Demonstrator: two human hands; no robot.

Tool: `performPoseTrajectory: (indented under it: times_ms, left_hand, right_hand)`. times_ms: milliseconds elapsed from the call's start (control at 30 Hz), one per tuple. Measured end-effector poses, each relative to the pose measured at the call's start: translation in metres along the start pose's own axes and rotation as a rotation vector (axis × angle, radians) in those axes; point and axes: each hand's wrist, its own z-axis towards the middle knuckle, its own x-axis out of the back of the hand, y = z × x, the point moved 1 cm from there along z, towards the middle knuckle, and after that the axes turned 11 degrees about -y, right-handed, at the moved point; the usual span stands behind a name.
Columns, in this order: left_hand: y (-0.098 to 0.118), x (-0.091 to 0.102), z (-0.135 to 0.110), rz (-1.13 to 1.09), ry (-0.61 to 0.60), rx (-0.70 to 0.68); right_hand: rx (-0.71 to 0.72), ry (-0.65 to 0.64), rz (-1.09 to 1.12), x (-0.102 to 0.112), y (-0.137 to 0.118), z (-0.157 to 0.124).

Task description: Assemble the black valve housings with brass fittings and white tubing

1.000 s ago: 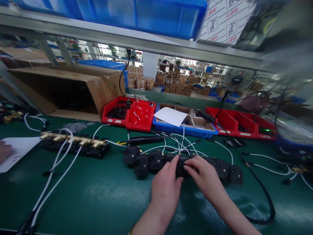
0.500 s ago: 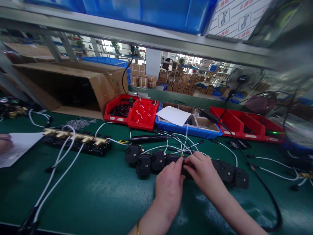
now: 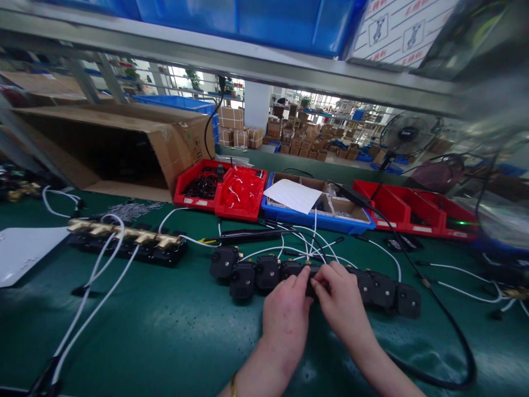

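A row of black box-shaped units point(image 3: 268, 272) with silver screws lies across the bench in front of me. My left hand point(image 3: 288, 311) is closed around one black unit near the row's middle, its fingers along the unit's top and side. Close beside it, my right hand point(image 3: 339, 298) has its thumb and fingers pinched together at the same unit. What lies between those right fingertips is hidden. White cables point(image 3: 308, 242) with black ends run behind the row. To the left sits a brass manifold point(image 3: 142, 236) on similar black units, with white cables looping over it.
Behind the row stand red bins point(image 3: 242, 193) of small parts and a blue divided tray point(image 3: 330, 223) under white paper point(image 3: 292, 195). An open cardboard box point(image 3: 165, 160) is at the back left. A thick black cable point(image 3: 457, 331) curves at right. A metal shelf point(image 3: 248, 52) spans overhead.
My right hand has shifted slightly and its fingers are drawn closer together at the unit. My left hand stays in place. Another person's hand at the far left has left the white paper.
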Motion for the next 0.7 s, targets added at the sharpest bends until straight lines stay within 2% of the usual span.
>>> performPoseTrajectory:
  times_ms: [267,400,467,533,633,700]
  left_hand:
    - [-0.003,-0.005,0.002,-0.03,0.008,-0.033]
    - [-0.008,-0.006,-0.01,-0.188,0.083,-0.07]
    - [-0.008,-0.004,-0.02,-0.427,0.167,-0.039]
    - [-0.004,-0.002,-0.031,-0.841,0.181,0.028]
    - [0.01,0.0,-0.041,-1.656,0.009,0.129]
    - [0.019,0.001,-0.041,-2.055,-0.112,0.182]
  right_hand:
    - [-0.037,0.126,0.061,-0.015,0.0,-0.007]
    - [-0.031,0.173,0.101,-0.006,0.008,-0.02]
    - [-0.016,0.21,0.123,0.004,0.011,-0.033]
    - [0.063,0.208,0.149,0.012,0.009,-0.049]
    - [0.24,0.152,0.161,0.018,0.001,-0.071]
    - [0.283,0.123,0.156,0.02,-0.003,-0.081]
